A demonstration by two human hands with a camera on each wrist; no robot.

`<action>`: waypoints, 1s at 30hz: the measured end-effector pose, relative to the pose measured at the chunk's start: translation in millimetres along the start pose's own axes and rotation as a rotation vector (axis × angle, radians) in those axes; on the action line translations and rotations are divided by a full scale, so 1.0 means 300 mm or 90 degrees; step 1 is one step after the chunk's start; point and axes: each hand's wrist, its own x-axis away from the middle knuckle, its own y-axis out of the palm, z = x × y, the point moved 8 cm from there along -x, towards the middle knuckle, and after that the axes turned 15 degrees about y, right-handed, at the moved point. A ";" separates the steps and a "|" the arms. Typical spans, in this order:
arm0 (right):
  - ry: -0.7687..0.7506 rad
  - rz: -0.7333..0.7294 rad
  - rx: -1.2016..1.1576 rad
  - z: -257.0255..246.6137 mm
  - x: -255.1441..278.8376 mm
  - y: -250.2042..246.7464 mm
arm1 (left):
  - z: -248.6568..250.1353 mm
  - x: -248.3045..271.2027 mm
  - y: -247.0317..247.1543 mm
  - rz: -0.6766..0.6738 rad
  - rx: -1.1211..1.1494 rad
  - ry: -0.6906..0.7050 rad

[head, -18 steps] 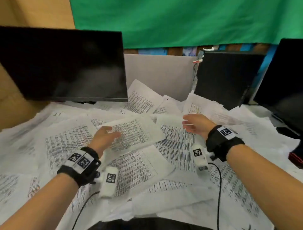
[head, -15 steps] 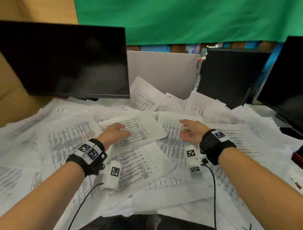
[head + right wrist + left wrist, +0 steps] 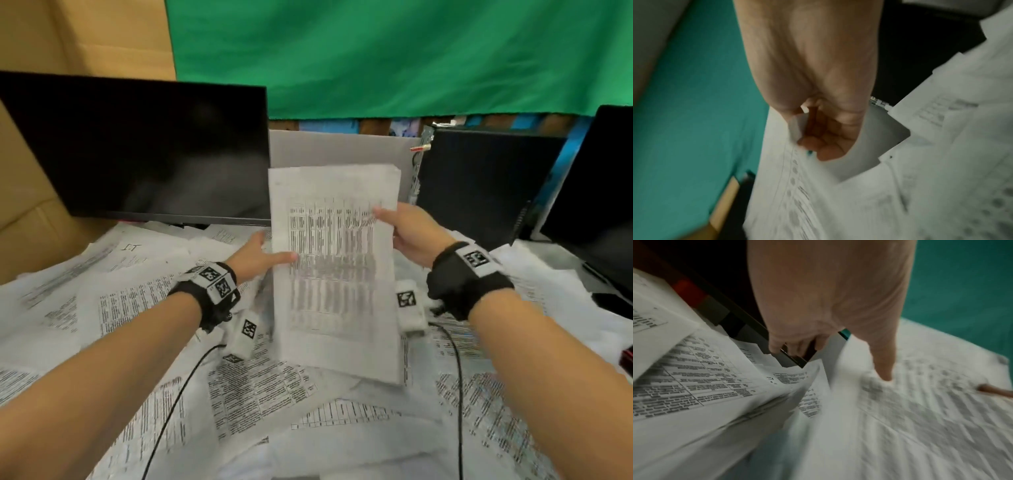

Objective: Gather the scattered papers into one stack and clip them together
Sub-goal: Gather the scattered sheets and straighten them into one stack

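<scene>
A thin sheaf of printed papers (image 3: 334, 274) stands upright between my hands, its lower edge near the paper-covered desk. My left hand (image 3: 274, 257) holds its left edge, thumb across the printed face and fingers behind. My right hand (image 3: 394, 226) pinches the right edge higher up. In the left wrist view the thumb (image 3: 884, 366) presses on the blurred sheet (image 3: 920, 410). The right wrist view has my curled fingers (image 3: 824, 142) closing on the sheet's edge (image 3: 789, 194). Several loose printed papers (image 3: 257, 387) lie scattered and overlapping over the whole desk.
A dark monitor (image 3: 137, 147) stands at the back left, a black computer tower (image 3: 479, 185) at the back right and a second monitor (image 3: 599, 205) at the far right. A grey board (image 3: 342, 147) leans behind the sheaf. Cardboard (image 3: 34, 222) borders the left.
Both hands lay flat on papers on the desk before. They have since closed on a sheaf and raised it upright between them, toward the back of the desk.
</scene>
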 end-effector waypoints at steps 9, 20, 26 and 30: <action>0.249 0.034 0.048 0.375 0.042 0.087 | -0.088 0.149 -0.219 0.302 0.211 -0.040; 0.064 0.237 0.651 0.136 0.188 0.070 | -0.135 0.332 -0.089 0.225 0.577 -0.186; -0.156 0.656 0.194 -0.240 0.463 -0.372 | -0.106 0.367 0.109 0.174 0.517 -0.197; -0.098 0.523 -0.023 -0.125 0.388 -0.397 | -0.209 0.332 0.184 0.200 0.418 -0.234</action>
